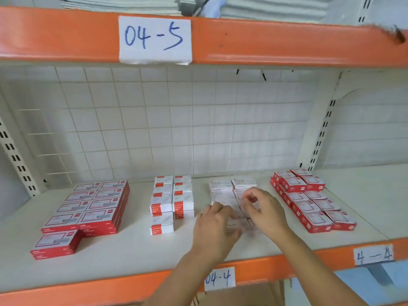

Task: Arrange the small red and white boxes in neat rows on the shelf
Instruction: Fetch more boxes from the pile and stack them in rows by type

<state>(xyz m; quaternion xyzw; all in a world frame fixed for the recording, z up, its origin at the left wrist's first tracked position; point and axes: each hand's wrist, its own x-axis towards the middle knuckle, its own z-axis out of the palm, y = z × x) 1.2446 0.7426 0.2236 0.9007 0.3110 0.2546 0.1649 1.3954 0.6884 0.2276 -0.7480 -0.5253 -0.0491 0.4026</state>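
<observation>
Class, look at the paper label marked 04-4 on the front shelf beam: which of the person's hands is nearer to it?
The left. The left hand is almost straight above the 04-4 label, at the near edge of the white boxes. The right hand is farther back and to the right.

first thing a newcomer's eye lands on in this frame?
Probably the orange beam across the top with its handwritten 04-5 label. Next, the groups of boxes lined up on the pale shelf: the red and white boxes far left and another red group on the right. In the middle, the left hand and right hand work over blurred whitish boxes.
</observation>
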